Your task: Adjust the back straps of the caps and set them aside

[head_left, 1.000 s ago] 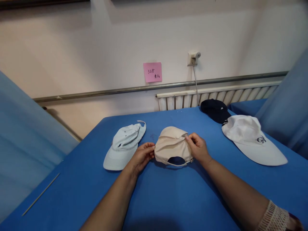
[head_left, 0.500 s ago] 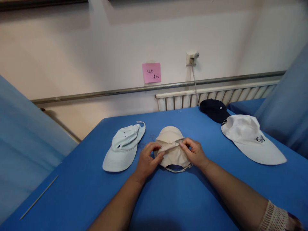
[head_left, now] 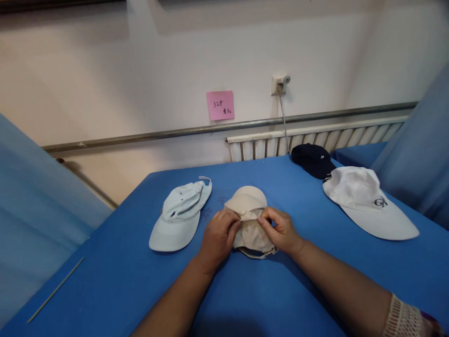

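A beige cap (head_left: 247, 206) lies on the blue table (head_left: 245, 290) in front of me, its back strap toward me. My left hand (head_left: 218, 236) pinches the cap's crown from the left, fingers closed on the fabric. My right hand (head_left: 280, 230) pinches the same fold from the right. The two hands nearly meet over the middle of the crown, which is creased between them.
A pale blue cap (head_left: 178, 213) lies left of the beige one. A white cap (head_left: 368, 201) and a dark navy cap (head_left: 313, 160) sit at the right. A thin stick (head_left: 55, 290) lies near the table's left edge. Beyond the table are a radiator (head_left: 315, 138) and a pink note (head_left: 220, 105).
Both hands have moved from the sides of the beige cap inward to its middle, gathering the crown into a fold. The cap looks narrower than before.
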Available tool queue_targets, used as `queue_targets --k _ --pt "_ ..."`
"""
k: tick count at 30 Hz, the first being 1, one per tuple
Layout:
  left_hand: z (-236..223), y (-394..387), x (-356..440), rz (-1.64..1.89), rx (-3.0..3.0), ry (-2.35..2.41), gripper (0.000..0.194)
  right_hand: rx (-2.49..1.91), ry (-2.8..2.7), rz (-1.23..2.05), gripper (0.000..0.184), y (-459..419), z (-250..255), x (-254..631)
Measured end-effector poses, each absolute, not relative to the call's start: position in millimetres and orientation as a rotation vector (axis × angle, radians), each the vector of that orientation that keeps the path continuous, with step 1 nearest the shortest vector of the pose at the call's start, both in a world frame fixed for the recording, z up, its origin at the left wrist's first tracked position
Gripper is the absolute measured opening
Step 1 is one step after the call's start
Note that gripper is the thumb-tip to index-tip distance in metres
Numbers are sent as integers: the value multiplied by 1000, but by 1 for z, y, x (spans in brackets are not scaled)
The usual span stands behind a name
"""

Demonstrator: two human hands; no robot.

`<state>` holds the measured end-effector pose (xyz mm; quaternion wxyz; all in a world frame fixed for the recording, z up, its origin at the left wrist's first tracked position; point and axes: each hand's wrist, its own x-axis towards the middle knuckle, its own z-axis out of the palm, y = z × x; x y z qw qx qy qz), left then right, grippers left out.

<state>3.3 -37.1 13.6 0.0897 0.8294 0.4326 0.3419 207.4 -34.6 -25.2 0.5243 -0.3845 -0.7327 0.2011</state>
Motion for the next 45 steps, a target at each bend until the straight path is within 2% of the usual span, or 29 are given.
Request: queue_targets --k 5,11,15,19,22,25,30,34,40,45 --pt "14 -35 -5 1081 2479 1348 12 -880 -1784 495 22 -38 -24 209" --pt "22 -19 -31 1302 2390 1441 11 -1047 -1445 592 32 -14 -39 218" --pt "26 -18 -36 1514 2297 1350 9 -1152 -1277 677 30 7 -54 224" --pt "31 -23 -35 1672 2055 1218 4 -1241 -1295 690 26 21 -68 227" --pt "34 -23 -38 1696 1730 1135 10 -1328 -1357 690 25 25 -76 228" --pt "37 -20 -41 1595 1565 1087 17 -1404 -1501 683 24 24 -79 228" --pt "37 -16 -42 1435 1705 1217 17 -1403 -1742 672 26 10 -68 220" --pt "33 -9 -48 1318 1789 1407 18 -1454 -1941 542 30 -3 -55 214" --pt "29 -4 -66 618 1851 1429 37 -1622 -2092 495 37 -7 -43 215" --pt "31 -12 -57 264 2043 1273 31 -1657 -2123 510 38 -8 -41 214"
